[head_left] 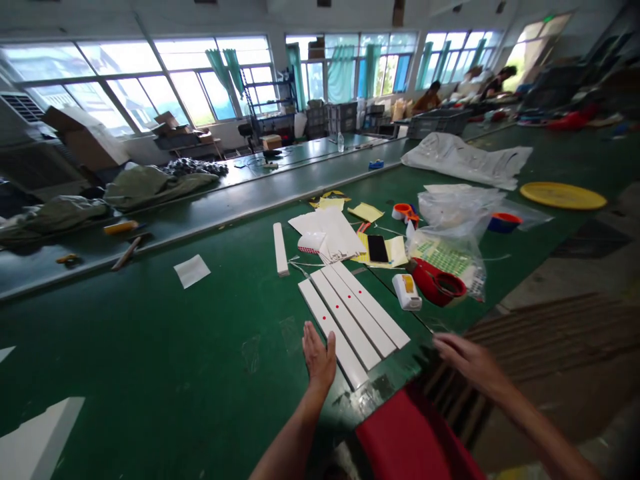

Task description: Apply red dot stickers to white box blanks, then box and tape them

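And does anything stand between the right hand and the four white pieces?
Nothing visible blocks it: green tabletop lies between the right hand and the four white pieces, with only a thin dark strip reaching toward the hand.

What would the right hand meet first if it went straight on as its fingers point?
The right hand would probably meet the rightmost long, white, red-dotted strip, past the thin dark line close by; the white tape dispenser sits just off that path. Depth is unclear.

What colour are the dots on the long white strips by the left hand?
Red; the dots show in the head view.
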`<state>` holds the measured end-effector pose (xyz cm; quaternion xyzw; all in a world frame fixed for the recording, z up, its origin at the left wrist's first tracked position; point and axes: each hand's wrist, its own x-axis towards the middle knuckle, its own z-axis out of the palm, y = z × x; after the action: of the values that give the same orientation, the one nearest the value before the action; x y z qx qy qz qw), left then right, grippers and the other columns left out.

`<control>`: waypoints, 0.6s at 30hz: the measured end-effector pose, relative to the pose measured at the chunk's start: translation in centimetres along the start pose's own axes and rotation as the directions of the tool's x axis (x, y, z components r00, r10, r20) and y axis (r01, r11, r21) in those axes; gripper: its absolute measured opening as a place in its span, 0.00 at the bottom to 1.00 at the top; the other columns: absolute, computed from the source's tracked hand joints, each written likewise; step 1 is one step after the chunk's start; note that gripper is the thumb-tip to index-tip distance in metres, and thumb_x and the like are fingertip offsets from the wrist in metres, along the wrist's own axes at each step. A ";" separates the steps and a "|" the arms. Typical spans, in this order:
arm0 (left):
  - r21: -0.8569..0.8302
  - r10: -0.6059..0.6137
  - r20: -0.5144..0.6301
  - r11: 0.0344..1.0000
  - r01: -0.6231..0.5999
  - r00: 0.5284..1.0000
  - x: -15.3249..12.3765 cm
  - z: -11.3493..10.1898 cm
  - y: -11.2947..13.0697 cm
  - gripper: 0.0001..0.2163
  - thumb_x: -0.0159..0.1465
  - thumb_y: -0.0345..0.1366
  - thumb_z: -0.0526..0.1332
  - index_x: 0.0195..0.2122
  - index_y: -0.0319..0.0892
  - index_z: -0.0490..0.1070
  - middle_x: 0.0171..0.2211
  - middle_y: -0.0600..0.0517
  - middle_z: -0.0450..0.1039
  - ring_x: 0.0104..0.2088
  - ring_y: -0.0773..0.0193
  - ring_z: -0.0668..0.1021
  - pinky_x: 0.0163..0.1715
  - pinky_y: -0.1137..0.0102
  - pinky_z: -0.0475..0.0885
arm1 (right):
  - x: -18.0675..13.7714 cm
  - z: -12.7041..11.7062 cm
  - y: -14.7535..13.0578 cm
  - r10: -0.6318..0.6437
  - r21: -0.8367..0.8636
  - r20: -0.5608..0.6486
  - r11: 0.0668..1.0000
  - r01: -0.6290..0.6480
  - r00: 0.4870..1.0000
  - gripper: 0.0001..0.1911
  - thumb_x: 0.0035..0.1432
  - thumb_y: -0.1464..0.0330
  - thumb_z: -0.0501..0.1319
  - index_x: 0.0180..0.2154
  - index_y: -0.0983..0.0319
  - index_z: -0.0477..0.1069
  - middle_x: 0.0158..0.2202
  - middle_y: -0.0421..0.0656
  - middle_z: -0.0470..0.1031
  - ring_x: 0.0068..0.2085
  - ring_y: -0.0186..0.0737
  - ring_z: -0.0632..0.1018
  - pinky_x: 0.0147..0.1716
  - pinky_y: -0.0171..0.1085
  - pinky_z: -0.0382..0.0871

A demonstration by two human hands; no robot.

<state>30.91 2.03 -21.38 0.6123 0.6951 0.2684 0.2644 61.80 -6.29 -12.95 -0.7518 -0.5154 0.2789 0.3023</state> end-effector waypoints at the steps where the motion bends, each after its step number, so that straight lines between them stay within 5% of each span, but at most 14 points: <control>1: 0.024 0.007 0.013 1.000 -0.007 1.000 0.2 0.7 0.0 0.32 0.66 0.46 0.46 0.66 0.28 0.44 0.66 0.32 0.47 0.67 0.50 0.50 0.64 0.51 0.45 | 3.0 1.7 -1.3 -0.032 -0.012 0.041 0.999 0.033 0.999 0.26 0.48 0.49 0.61 0.40 0.62 0.76 0.38 0.49 0.78 0.39 0.49 0.77 0.41 0.42 0.69; 4: 0.083 -0.001 -0.005 0.997 0.001 1.000 0.8 2.2 0.8 0.32 0.66 0.47 0.45 0.66 0.30 0.47 0.65 0.34 0.49 0.67 0.49 0.49 0.63 0.46 0.40 | 9.4 6.8 -5.4 -0.052 -0.030 0.086 0.998 0.055 0.995 0.30 0.44 0.50 0.63 0.42 0.66 0.76 0.37 0.51 0.78 0.40 0.52 0.76 0.42 0.43 0.68; 7: 0.095 -0.028 -0.028 0.995 0.031 0.999 1.2 2.7 1.5 0.33 0.65 0.49 0.48 0.66 0.32 0.47 0.65 0.35 0.51 0.67 0.49 0.50 0.63 0.46 0.39 | 11.1 10.1 -7.3 -0.099 0.019 0.186 0.995 0.097 0.978 0.28 0.44 0.51 0.65 0.42 0.65 0.77 0.38 0.49 0.79 0.41 0.50 0.77 0.41 0.41 0.69; 13: -0.100 -0.051 0.029 0.994 0.054 0.998 1.0 0.4 0.7 0.37 0.61 0.44 0.56 0.67 0.34 0.44 0.66 0.39 0.49 0.67 0.54 0.51 0.65 0.54 0.42 | 8.0 11.6 -6.7 -0.171 0.324 0.480 0.946 0.007 0.860 0.30 0.48 0.52 0.64 0.46 0.68 0.75 0.41 0.51 0.80 0.41 0.52 0.79 0.40 0.43 0.73; 18: -0.544 -0.071 0.108 0.831 0.119 0.992 -2.7 -4.2 -1.7 0.39 0.58 0.40 0.59 0.68 0.40 0.41 0.66 0.45 0.52 0.65 0.55 0.59 0.62 0.64 0.58 | 2.7 12.8 -8.5 -0.129 0.293 0.499 0.956 -0.027 0.857 0.30 0.49 0.50 0.63 0.45 0.67 0.76 0.42 0.51 0.79 0.43 0.54 0.79 0.41 0.44 0.74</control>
<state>27.05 -1.04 -19.42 0.4860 0.6069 0.4174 0.4705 48.14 0.86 -15.39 -0.5838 -0.5507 0.5330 0.2680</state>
